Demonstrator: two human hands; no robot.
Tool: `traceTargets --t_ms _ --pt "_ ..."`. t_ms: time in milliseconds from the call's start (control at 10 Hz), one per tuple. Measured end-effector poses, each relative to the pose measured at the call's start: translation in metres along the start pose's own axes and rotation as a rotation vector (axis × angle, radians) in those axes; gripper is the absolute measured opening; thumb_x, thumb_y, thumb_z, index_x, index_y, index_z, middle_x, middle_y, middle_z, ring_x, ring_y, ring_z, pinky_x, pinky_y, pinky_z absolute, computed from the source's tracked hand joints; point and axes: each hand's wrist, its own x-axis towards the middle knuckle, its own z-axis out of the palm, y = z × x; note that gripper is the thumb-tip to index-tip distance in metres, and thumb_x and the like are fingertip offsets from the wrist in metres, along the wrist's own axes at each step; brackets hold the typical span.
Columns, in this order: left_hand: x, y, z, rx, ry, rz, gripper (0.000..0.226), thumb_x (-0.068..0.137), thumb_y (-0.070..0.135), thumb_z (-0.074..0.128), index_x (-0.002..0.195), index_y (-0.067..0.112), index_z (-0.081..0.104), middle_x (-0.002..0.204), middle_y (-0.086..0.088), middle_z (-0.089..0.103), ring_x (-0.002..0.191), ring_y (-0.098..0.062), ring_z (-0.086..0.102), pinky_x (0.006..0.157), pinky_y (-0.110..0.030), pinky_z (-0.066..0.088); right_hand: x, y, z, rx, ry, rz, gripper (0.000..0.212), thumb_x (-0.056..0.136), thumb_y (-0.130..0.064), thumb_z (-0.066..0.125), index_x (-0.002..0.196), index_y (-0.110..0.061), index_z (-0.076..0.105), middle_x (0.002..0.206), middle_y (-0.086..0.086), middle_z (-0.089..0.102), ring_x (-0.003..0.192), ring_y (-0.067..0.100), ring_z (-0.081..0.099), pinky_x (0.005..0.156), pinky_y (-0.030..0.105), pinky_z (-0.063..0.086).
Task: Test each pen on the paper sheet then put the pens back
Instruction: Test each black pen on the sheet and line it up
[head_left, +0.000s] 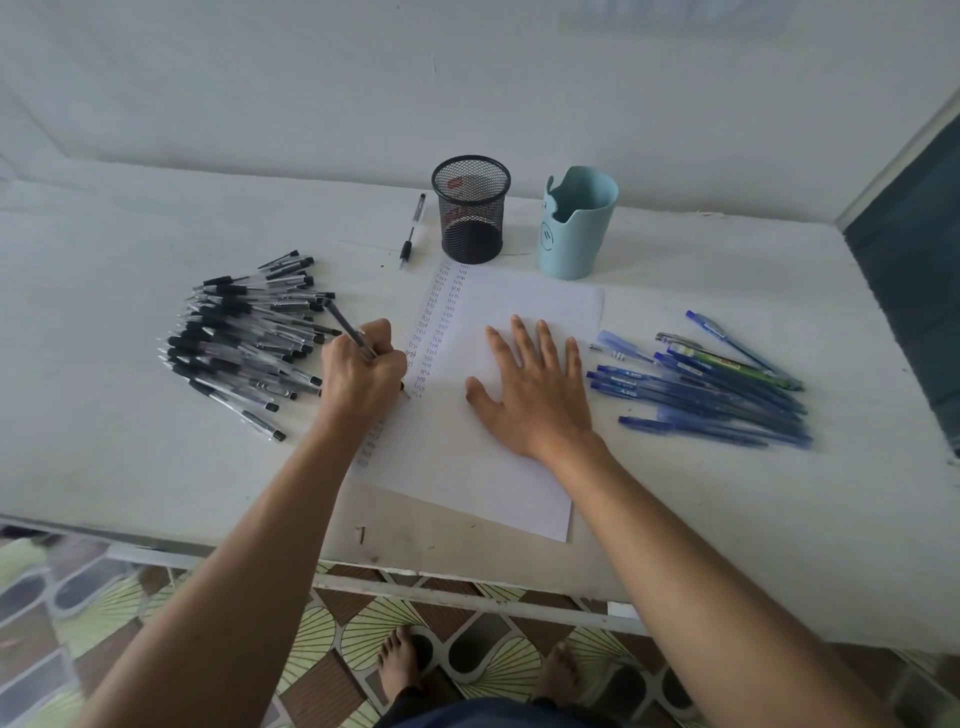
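A broad white bench (156, 467) with a flat, matte, slightly scuffed top carries everything. On its middle lies a smooth white paper sheet (467, 478), set a little askew, with two columns of small written words down its left side. Left of the sheet is a big loose heap of clear-barrelled black pens (244, 338); to the right is a smaller spread of blue pens (717, 395). Behind the sheet stand a round black wire-mesh cup (471, 213) and a smooth light-blue plastic cup (576, 228) with a notched rim. The right hand (535, 384) lies flat on the sheet, fingers (519, 338) straight and spread. The left hand (363, 371) has its fingers curled tight round a dark pen (348, 327), tip on the sheet's written edge. One black pen (413, 231) lies alone beside the mesh cup.
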Motion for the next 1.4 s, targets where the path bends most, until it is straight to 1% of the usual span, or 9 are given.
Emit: traceTargets --t_ms 200,400,500,700,900,1000,1200,1300,1400 --pt "0.001 -0.003 0.000 0.057 -0.024 0.033 0.036 0.063 -0.007 0.051 0.051 0.019 0.030 0.049 0.010 0.021 0.050 -0.013 0.023 0.047 -0.025 0.018 0.000 0.000 -0.001 -0.004 -0.008 0.002 0.072 0.099 -0.062 0.022 0.160 -0.030 0.003 0.168 0.002 -0.006 0.154 0.028 -0.012 0.121 0.054 -0.010" --pt "0.000 -0.001 0.001 0.067 -0.002 0.026 0.032 0.064 -0.008 0.051 0.057 0.011 0.026 0.055 -0.002 0.028 0.054 -0.017 0.029 0.049 -0.027 0.020 0.001 0.000 0.000 -0.008 -0.010 0.002 0.072 0.098 -0.063 0.021 0.160 -0.030 0.002 0.168 0.002 -0.006 0.153 0.028 -0.012 0.121 0.054 -0.010" --pt "0.000 -0.002 0.002 0.069 -0.009 0.043 0.034 0.064 -0.008 0.052 0.056 0.012 0.026 0.054 0.003 0.025 0.051 -0.013 0.023 0.044 -0.026 0.018 0.001 0.000 0.000 -0.008 -0.008 0.000 0.073 0.098 -0.063 0.021 0.160 -0.030 0.002 0.168 0.002 -0.007 0.153 0.028 -0.012 0.121 0.054 -0.009" --pt "0.001 -0.003 0.001 0.078 -0.028 0.059 0.026 0.059 0.001 0.047 0.054 0.019 0.028 0.053 0.008 0.020 0.055 -0.015 0.021 0.050 -0.026 0.017 0.000 0.000 0.000 0.002 -0.001 0.005 0.072 0.098 -0.062 0.023 0.160 -0.030 0.005 0.168 0.002 -0.005 0.154 0.027 -0.011 0.121 0.054 -0.010" --pt "0.000 -0.003 0.004 0.080 -0.010 0.042 0.037 0.064 -0.007 0.052 0.054 0.017 0.026 0.048 0.007 0.020 0.049 -0.013 0.020 0.042 -0.022 0.016 0.001 0.000 0.000 -0.003 -0.001 0.005 0.072 0.098 -0.063 0.022 0.160 -0.030 0.004 0.168 0.002 -0.005 0.154 0.028 -0.012 0.121 0.054 -0.010" --pt "0.002 -0.006 0.003 0.081 -0.040 0.059 0.025 0.060 -0.001 0.048 0.058 0.015 0.029 0.052 0.009 0.021 0.056 -0.016 0.023 0.049 -0.028 0.020 0.001 0.000 0.000 -0.007 -0.003 0.006 0.073 0.098 -0.063 0.022 0.160 -0.030 0.004 0.168 0.002 -0.005 0.154 0.028 -0.012 0.121 0.054 -0.010" --pt "0.001 -0.006 0.005 0.058 -0.038 0.062 0.032 0.061 -0.003 0.049 0.052 0.022 0.032 0.047 0.007 0.021 0.056 -0.017 0.020 0.050 -0.027 0.018 0.001 0.000 0.001 -0.003 0.001 0.007 0.073 0.098 -0.063 0.023 0.160 -0.030 0.004 0.168 0.002 -0.005 0.154 0.027 -0.011 0.121 0.054 -0.009" --pt "0.004 -0.007 0.002 -0.003 -0.044 0.006 0.028 0.062 -0.002 0.052 0.053 0.020 0.037 0.050 0.007 0.030 0.052 -0.019 0.032 0.050 -0.028 0.027 0.001 0.000 0.000 0.007 0.005 0.007 0.072 0.098 -0.063 0.024 0.160 -0.030 0.005 0.168 0.001 -0.004 0.154 0.027 -0.011 0.121 0.054 -0.009" --pt "0.005 -0.002 -0.006 -0.301 -0.046 -0.105 0.027 0.067 -0.004 0.052 0.061 0.023 0.051 0.049 0.000 0.043 0.043 -0.016 0.038 0.044 -0.022 0.029 0.000 0.000 0.000 0.011 0.000 0.005 0.072 0.098 -0.062 0.024 0.160 -0.030 0.005 0.168 0.001 -0.005 0.154 0.027 -0.011 0.121 0.054 -0.008"
